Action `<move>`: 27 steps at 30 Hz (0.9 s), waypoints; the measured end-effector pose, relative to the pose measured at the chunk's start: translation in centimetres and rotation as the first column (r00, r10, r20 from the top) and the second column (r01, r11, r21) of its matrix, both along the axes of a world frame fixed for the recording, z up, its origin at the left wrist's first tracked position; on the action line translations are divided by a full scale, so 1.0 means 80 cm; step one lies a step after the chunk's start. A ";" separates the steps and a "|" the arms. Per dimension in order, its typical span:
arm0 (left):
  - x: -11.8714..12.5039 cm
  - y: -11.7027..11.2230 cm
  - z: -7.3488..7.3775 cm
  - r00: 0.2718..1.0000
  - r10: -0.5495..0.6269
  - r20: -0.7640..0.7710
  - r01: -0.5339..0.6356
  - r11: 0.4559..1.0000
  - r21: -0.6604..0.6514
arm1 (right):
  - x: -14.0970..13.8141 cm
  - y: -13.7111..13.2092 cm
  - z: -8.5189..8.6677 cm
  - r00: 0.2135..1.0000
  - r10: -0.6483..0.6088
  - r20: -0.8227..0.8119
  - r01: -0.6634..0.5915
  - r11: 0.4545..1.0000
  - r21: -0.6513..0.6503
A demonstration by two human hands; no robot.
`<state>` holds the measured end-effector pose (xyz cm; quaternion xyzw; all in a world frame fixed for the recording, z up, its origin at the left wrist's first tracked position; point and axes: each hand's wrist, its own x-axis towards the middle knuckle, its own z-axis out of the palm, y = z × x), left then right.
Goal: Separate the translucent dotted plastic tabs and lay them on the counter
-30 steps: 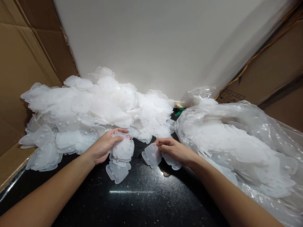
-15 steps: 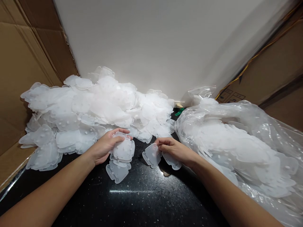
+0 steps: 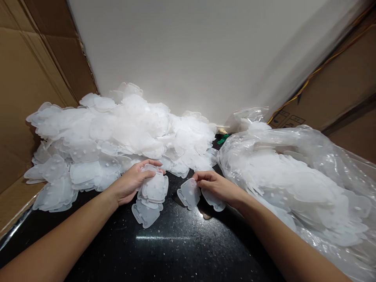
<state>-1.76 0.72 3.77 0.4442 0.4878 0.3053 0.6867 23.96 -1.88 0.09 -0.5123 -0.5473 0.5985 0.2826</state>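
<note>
Several translucent white plastic sheets [image 3: 155, 187], roughly square with notched corners and small round dots, are gripped in my left hand [image 3: 133, 181], thumb on top. Beneath them another such sheet [image 3: 147, 214] hangs lower, over the black countertop. My right hand [image 3: 219, 186] pinches one plastic sheet [image 3: 189, 194] between thumb and fingertips. A second sheet [image 3: 214, 200] shows below the right hand's palm; whether the hand holds it or it lies on the counter I cannot tell. Behind both hands spreads a large heap of the same sheets [image 3: 129, 125].
At the right, a clear plastic bag [image 3: 308, 135] holds many more sheets. Cardboard [image 3: 38, 78] stands at the left and a cardboard box [image 3: 337, 82] at the right. A pale wall [image 3: 188, 51] rises behind the heap. The speckled black countertop [image 3: 176, 254] lies in front. A green item [image 3: 223, 138] sits near the wall.
Almost nothing differs. The sheets in my left hand and the one in my right hand have shifted very slightly; both hands keep their places.
</note>
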 end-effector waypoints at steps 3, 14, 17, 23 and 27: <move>0.001 -0.001 0.000 1.000 -0.004 -0.003 0.004 1.000 0.003 | 0.000 0.001 -0.002 1.000 -0.010 0.007 0.010 1.000 0.000; 0.007 -0.006 -0.005 0.999 -0.037 0.030 0.037 0.999 0.014 | -0.007 -0.002 0.001 0.978 -0.193 -0.078 0.196 0.980 0.026; 0.013 -0.008 -0.010 0.996 -0.060 0.061 0.060 0.998 0.005 | -0.016 -0.003 -0.001 0.972 -0.215 -0.096 0.224 0.971 0.086; 0.021 -0.013 -0.020 0.991 -0.097 0.097 0.095 0.995 0.026 | -0.042 -0.006 -0.016 0.998 -0.048 0.038 0.034 0.951 0.308; 0.018 -0.013 -0.018 0.986 -0.152 0.070 0.150 0.988 0.033 | -0.048 -0.006 -0.019 0.993 -0.066 -0.098 0.090 0.959 0.268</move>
